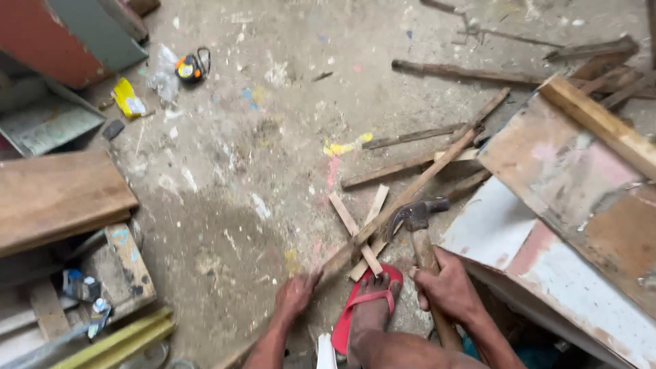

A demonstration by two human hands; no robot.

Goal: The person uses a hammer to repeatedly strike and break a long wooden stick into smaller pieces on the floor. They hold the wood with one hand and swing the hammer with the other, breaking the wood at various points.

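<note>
My right hand (447, 290) grips the wooden handle of a claw hammer (418, 225), whose steel head rests against a long thin wood strip (410, 191). My left hand (297, 294) holds the near end of that strip, low on the concrete floor. My foot in a red flip-flop (365, 307) presses on the strip and on two short crossed wood pieces (355, 229). The strip runs diagonally up to the right.
A large worn painted panel with a wooden batten (581, 184) lies at the right. More wood strips (424, 160) are scattered behind. A tape measure (190, 67), a yellow packet (128, 99), planks (58, 195) and boxes sit at the left.
</note>
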